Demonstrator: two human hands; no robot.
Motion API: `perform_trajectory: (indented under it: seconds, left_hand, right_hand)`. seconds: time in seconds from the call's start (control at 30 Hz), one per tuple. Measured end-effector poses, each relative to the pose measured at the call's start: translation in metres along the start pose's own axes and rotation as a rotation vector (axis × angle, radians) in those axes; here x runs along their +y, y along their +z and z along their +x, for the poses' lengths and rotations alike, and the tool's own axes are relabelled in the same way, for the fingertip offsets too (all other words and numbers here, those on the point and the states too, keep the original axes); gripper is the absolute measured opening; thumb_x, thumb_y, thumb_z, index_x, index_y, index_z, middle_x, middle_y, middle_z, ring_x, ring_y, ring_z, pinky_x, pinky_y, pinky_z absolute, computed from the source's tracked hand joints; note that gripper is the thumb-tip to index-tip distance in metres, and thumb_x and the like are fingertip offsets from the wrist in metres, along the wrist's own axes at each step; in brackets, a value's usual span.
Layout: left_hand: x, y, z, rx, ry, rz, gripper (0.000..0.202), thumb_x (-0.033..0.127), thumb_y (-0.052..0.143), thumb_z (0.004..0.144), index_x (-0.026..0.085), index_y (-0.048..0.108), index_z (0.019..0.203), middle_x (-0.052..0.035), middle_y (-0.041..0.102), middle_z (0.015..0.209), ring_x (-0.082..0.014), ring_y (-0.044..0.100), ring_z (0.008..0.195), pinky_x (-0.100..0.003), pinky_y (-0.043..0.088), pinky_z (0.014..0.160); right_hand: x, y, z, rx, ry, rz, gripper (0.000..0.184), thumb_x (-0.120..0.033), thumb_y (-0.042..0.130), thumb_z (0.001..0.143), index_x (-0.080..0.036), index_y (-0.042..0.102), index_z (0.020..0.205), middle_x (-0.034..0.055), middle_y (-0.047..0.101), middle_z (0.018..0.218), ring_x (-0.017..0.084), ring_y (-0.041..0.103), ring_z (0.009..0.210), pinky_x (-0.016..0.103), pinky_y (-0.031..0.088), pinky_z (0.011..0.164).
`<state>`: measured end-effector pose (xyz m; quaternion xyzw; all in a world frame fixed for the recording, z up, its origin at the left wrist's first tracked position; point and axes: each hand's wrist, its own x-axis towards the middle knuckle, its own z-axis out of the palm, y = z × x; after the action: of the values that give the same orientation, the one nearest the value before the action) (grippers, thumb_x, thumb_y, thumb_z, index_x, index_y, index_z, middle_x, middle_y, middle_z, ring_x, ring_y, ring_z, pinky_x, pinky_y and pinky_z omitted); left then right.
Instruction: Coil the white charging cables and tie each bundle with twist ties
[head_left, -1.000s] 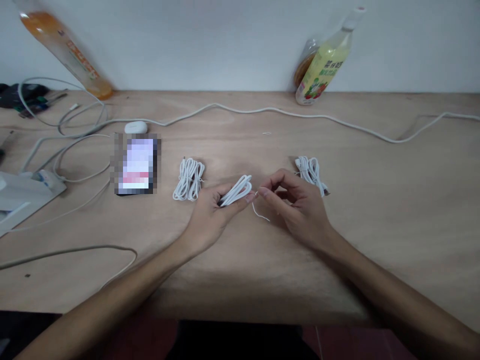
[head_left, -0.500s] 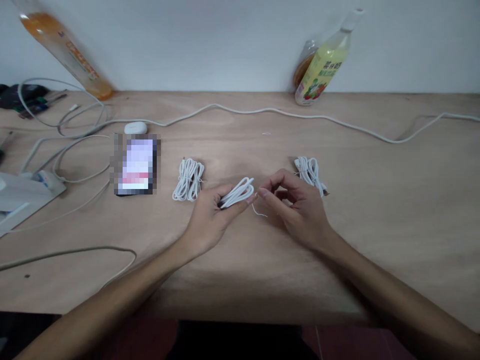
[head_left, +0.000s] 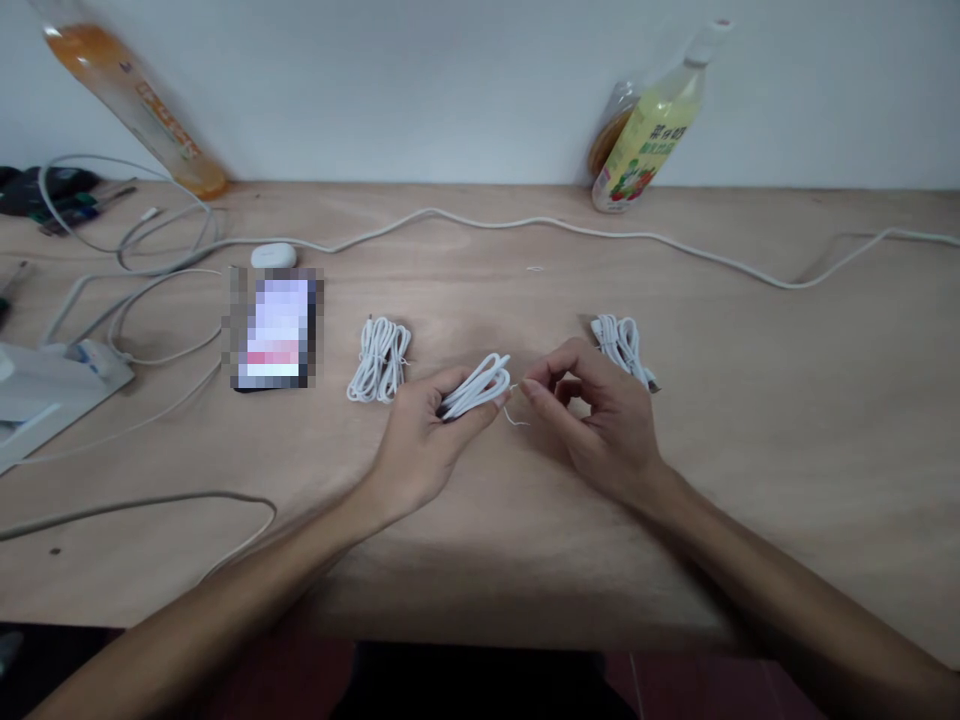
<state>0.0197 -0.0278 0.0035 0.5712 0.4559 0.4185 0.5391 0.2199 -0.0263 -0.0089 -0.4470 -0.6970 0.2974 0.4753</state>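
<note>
My left hand [head_left: 420, 435] is closed around a coiled white cable [head_left: 480, 385], its loops sticking out between thumb and fingers above the table. A thin white twist tie [head_left: 516, 418] dangles by the left fingertips, one strand running toward my right hand [head_left: 596, 415]. Thumb and forefinger of the right hand pinch the end of that strand. To the left of the hands lies a tied bundle of white cable [head_left: 380, 360]. Behind the right hand rests another white cable bundle [head_left: 622, 345], partly hidden by it.
A phone [head_left: 277, 330] and a white earbud case [head_left: 274, 256] lie on the left, near loose cables and a white power strip [head_left: 56, 395]. One long white cable [head_left: 487, 222] crosses the back. An orange bottle [head_left: 139, 110] and a yellow bottle [head_left: 649, 130] lean at the wall.
My right hand has drawn slightly to the right, away from the left fingertips, with the tie's end in its pinch. The left hand keeps the coiled cable.
</note>
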Motion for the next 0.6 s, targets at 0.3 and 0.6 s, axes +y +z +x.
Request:
perform_trajectory:
  seconds: [0.3,0.6]
  left_hand:
    - [0.0009,-0.0011,0.0009,0.011,-0.008,0.06,0.02,0.039,0.079,0.093,0.019,0.079,0.089,-0.0004,0.066,0.079,-0.0176,0.057,0.078,-0.03,0.052,0.076]
    - [0.0003,-0.0006,0.0025,0.001,-0.01,0.001,0.021,0.036,0.08,0.093,0.02,0.075,0.082,0.0016,0.06,0.075,-0.0156,0.053,0.073,-0.028,0.05,0.073]
  right_hand:
    - [0.0036,0.0017,-0.0028,0.044,-0.185,-0.117,0.013,-0.015,0.07,0.102,-0.024,0.068,0.093,-0.0023,0.063,0.08,0.012,0.055,0.063,0.026,0.044,0.052]
    - [0.0023,-0.0004,-0.0033,0.029,-0.217,-0.208,0.013,-0.017,0.068,0.103,-0.026,0.07,0.093,0.0003,0.068,0.079,0.015,0.057,0.064,0.03,0.047,0.053]
